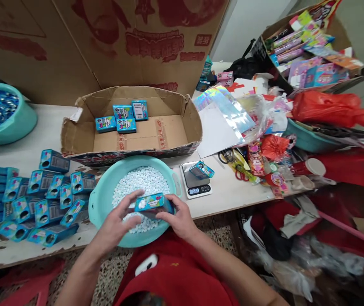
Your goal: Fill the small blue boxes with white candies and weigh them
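Observation:
My right hand grips one end of a small blue candy box, fingers on one side and thumb on the other. White pellets show at the hole in the box's left end. Beside that end is my left hand, thumb and fingers apart; whether its fingertips touch the box I cannot tell. Both hands are over a turquoise basin of white candy pellets. Right of the basin, a small digital scale carries another blue box, its display lit.
Several blue boxes with round holes stand at the left. Behind the basin, a low cardboard tray holds several boxes. A second turquoise tub contains shiny blue packets. Scissors, papers and red bags crowd the right.

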Tool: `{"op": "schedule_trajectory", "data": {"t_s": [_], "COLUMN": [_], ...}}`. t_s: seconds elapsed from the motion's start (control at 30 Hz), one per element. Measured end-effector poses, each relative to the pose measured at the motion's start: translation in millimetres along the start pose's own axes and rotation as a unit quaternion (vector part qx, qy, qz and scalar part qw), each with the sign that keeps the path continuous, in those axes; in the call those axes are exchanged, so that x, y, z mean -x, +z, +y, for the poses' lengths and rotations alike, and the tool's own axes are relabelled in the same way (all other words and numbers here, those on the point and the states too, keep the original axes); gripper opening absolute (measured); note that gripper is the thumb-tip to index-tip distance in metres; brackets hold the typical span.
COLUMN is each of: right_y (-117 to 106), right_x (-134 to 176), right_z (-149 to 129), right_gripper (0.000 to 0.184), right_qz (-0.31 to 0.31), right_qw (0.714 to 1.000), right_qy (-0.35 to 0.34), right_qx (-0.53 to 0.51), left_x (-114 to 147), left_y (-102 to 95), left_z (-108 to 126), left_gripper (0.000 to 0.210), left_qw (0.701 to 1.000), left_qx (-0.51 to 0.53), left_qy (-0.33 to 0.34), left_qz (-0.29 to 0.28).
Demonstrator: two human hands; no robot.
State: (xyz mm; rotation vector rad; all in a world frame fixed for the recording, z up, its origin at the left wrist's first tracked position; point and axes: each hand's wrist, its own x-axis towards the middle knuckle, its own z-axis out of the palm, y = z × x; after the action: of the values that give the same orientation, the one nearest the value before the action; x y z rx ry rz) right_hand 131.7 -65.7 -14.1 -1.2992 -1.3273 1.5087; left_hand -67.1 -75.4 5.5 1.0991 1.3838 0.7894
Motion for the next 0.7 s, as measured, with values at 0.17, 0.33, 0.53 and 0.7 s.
{"op": "schedule_trajectory", "data": {"t_s": [0.17, 0.33, 0.53, 0.7], "right_y": [-20, -107, -158, -158], "right_x": [2, -2, -17, -33], "right_z": [0, 25, 61, 75], "right_gripper": [0.043, 0.037, 0.051, 0.078], "right_qz": [-0.010, 0.294, 0.347, 0.340], "right_qw": [0.992, 0.910, 0.856, 0.861], "right_qy": [-0.092, -0.153, -0.150, -0.116], "right_qx": [0.086, 0.251, 0.352, 0.361], "left_x": [45, 107, 113, 78], "left_y": [-14.8, -71.3, -76.0, -57.3], "left_z": [23, -14, -74, -115], "left_gripper": [0.046, 0.050, 0.046, 0.048], "left_qw": [0.976, 0.922, 0.822, 0.782], "left_qx": [-0.197, -0.281, -0.430, -0.419], "left_qy": [-0.050, -0.232, -0.315, -0.205], "left_qz": [0.084, 0.131, 0.200, 0.413]}}
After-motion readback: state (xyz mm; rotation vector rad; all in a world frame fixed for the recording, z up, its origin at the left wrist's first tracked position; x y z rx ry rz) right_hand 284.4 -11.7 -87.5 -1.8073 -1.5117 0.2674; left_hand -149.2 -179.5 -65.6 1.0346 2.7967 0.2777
